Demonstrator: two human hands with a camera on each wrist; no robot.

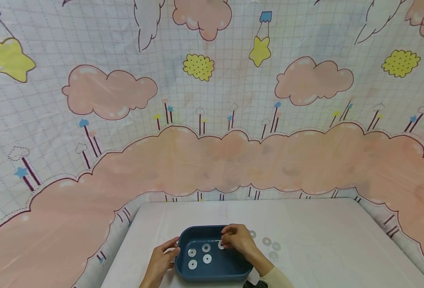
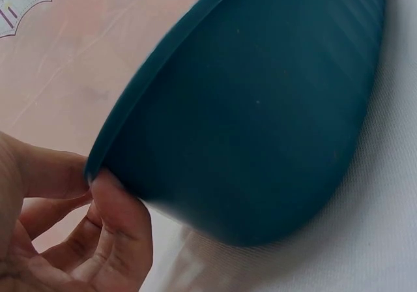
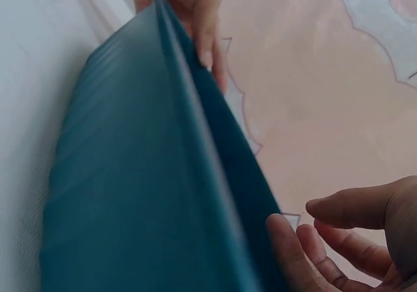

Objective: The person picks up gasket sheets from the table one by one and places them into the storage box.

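A dark blue rectangular tray (image 1: 212, 276) sits on the white table. My left hand (image 1: 160, 258) pinches its left rim between thumb and fingers, as the left wrist view also shows at the tray (image 2: 247, 122) edge. Inside the tray lie several flat, round metal washers (image 1: 192, 264) with centre holes. My right hand (image 1: 240, 239) is over the tray's right part, fingertips just above another washer (image 1: 220, 247), which they partly cover. In the right wrist view the right hand's fingers (image 3: 287, 243) are loosely bent, with nothing visible between them and the thumb.
To the right of the tray, several more washers (image 1: 267, 241) lie on the white table (image 1: 327, 240). One of them (image 1: 253, 234) is close behind the right wrist. A patterned cloth (image 1: 233, 160) with pink clouds hangs behind the table.
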